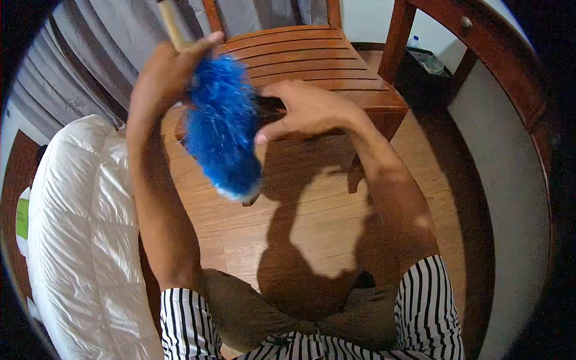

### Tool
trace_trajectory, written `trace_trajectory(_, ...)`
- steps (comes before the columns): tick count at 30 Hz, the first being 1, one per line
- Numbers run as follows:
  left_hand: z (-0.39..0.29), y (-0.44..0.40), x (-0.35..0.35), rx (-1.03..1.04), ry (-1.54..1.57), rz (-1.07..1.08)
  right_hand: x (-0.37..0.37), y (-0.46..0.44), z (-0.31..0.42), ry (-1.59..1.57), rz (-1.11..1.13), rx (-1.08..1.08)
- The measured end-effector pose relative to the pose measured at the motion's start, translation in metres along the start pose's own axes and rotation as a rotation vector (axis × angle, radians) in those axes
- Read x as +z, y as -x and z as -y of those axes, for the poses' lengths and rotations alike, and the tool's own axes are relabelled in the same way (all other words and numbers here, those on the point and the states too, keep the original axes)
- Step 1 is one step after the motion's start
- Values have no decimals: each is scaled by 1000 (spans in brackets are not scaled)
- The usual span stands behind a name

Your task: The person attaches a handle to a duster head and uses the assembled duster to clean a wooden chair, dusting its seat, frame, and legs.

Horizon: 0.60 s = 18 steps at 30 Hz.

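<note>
A fluffy blue duster (223, 129) with a pale handle (171, 24) hangs head-down in front of a slatted wooden chair (300, 60). My left hand (165, 75) is closed round the duster where handle and fibres meet, its thumb side toward the chair. My right hand (306, 111) is just right of the blue fibres, fingers and thumb apart in a curve, with nothing between them. The duster's lower end is whitish and slightly blurred.
A white quilted cover (90, 240) lies at the left beside grey curtains (78, 66). Wooden floor (324, 216) carries my shadow. A wooden frame (504, 54) stands at the right, with a bottle (415, 42) and clear plastic (429, 62) behind it.
</note>
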<state>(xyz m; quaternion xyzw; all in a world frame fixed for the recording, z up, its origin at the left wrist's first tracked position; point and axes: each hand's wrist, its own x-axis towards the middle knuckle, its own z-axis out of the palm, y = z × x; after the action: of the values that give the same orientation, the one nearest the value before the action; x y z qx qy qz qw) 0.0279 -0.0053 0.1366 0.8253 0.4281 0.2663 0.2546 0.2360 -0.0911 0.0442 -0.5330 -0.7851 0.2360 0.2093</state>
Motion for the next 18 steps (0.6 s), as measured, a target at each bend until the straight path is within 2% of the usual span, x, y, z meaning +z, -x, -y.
trace_trajectory(1, 3, 0, 9, 16, 50, 42, 2, 0, 3, -116, -15, 33)
trace_trajectory(2, 22, -19, 26, 43, 49, 45, 12, -2, -4, -207, -214, -100)
trace_trajectory(6, 7, -20, 55, 244, 341, 307, 14, -2, -6, -267, -453, -199)
trace_trajectory(7, 7, -20, 51, 264, 262, 309, 11, 0, -1, -269, -496, -221)
trace_trajectory(9, 6, -19, 42, 311, 101, 315, 1, 6, 1, -242, -468, -126)
trace_trajectory(10, 7, -17, 44, 388, 280, 355, 3, 7, 3, -245, -524, -91)
trace_trajectory(13, 2, -21, 47, 462, -9, 246, 11, -3, -23, -169, -629, -117)
trace_trajectory(16, 3, -19, 54, 514, -65, 176, 9, -4, -22, 12, -617, -235)
trace_trajectory(18, 4, -18, 62, 550, -134, 154, 5, -4, -18, -9, -589, -292)
